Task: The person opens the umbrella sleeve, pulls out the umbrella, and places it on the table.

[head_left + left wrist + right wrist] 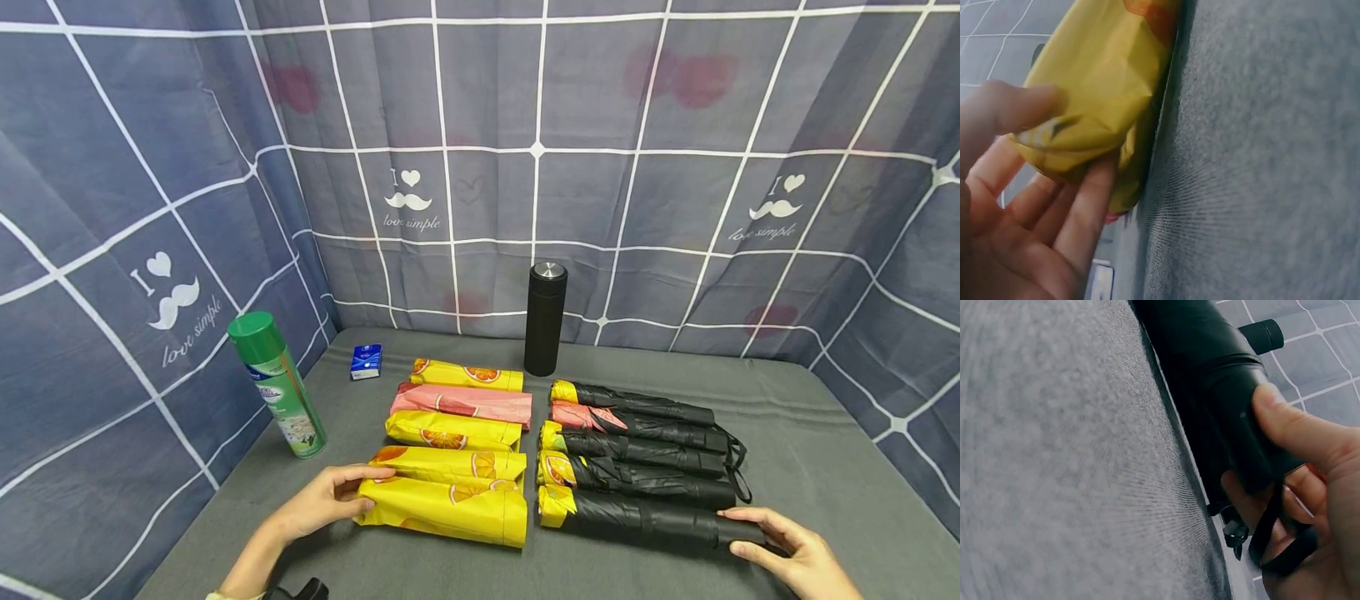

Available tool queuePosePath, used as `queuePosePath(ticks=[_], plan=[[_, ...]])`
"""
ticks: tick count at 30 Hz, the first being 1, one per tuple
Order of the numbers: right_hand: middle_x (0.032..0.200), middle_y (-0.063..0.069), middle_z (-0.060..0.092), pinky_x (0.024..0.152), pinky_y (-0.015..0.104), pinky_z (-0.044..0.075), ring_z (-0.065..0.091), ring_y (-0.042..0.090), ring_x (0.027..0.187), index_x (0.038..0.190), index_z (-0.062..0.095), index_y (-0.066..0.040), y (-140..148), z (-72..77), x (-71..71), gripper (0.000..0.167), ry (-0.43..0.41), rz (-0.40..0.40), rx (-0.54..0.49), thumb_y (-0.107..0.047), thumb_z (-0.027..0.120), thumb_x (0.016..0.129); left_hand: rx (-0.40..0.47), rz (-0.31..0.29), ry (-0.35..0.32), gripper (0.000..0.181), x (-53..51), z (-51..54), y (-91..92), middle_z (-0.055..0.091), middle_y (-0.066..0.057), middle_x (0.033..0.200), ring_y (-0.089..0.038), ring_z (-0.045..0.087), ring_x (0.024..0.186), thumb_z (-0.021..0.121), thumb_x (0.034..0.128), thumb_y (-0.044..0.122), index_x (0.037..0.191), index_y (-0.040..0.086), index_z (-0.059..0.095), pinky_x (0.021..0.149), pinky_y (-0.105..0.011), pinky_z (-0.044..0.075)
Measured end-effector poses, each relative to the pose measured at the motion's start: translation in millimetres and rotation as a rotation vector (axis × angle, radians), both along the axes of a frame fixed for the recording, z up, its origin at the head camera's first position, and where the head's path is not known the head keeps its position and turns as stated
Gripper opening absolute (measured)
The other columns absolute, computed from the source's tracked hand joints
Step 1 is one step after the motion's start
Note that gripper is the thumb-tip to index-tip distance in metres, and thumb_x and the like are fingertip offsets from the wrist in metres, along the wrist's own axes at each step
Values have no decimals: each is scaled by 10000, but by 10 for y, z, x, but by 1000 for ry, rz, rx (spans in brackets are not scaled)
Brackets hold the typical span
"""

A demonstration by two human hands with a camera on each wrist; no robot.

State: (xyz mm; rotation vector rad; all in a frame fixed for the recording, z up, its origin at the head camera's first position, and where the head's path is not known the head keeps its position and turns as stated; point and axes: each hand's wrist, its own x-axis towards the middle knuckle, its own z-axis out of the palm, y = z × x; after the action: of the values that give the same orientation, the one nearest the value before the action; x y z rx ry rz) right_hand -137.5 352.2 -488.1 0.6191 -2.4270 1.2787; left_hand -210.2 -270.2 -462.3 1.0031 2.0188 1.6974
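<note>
My left hand (326, 502) pinches the left end of the nearest yellow sleeve (457, 510), printed with orange slices. In the left wrist view, the thumb lies on one face of the yellow sleeve (1097, 69) and fingers reach underneath. Beyond it lie more sleeves, including a pink sleeve (465, 402). My right hand (798, 550) grips the handle end of the nearest folded black umbrella (645, 517), whose other end is yellow. The right wrist view shows a black strap (1291, 550) hanging from that umbrella's handle (1241, 425) by the fingers.
Several more folded umbrellas (652, 446) lie in a row behind the held one. At the back stands a black flask (545, 321). To the left are a green spray can (281, 392) and a small blue box (366, 362). Gridded cloth (487, 200) surrounds the grey table (795, 433).
</note>
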Motion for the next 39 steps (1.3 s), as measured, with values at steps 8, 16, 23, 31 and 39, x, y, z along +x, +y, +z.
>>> queuePosePath(ticks=[8, 16, 23, 31, 39], plan=[[986, -71, 676, 706, 94, 436, 600, -33, 894, 1062, 679, -66, -31, -9, 27, 378, -67, -152, 92, -27, 798, 706, -73, 75, 64, 421, -16, -53, 2, 461, -333, 1284, -75, 524, 1082, 574, 922, 7, 1322, -85, 481, 834, -257, 486], [986, -49, 675, 707, 94, 441, 613, -16, 881, 1056, 680, -78, -35, 4, 16, 388, -33, -146, 98, -20, 806, 694, -172, 138, 87, 417, -19, -73, 13, 519, -262, 1267, -78, 534, 1038, 593, 932, 87, 1320, -42, 511, 806, -252, 490], [988, -23, 679, 711, 93, 439, 616, -11, 880, 1056, 680, -74, -46, 15, 38, 378, -62, -166, 89, -38, 807, 703, -200, 154, 45, 449, 35, 34, 4, 479, -284, 1307, -113, 552, 1095, 594, 934, 102, 1343, -43, 480, 856, -247, 477], [1039, -23, 667, 743, 112, 455, 599, -30, 935, 1113, 653, -44, -23, 112, 67, 387, -92, -227, 80, -79, 784, 750, -160, 171, 35, 453, 57, 141, -73, 449, -329, 1312, -180, 549, 1137, 588, 928, 61, 1332, -96, 454, 890, -240, 455], [1139, 14, 641, 799, 137, 455, 579, 6, 1029, 1206, 576, 29, -34, 504, 80, 392, -40, -155, 21, 59, 674, 827, -154, 213, 126, 425, 68, 482, -60, 499, -260, 1304, -251, 529, 1170, 571, 933, 36, 1335, -59, 471, 898, -244, 450]])
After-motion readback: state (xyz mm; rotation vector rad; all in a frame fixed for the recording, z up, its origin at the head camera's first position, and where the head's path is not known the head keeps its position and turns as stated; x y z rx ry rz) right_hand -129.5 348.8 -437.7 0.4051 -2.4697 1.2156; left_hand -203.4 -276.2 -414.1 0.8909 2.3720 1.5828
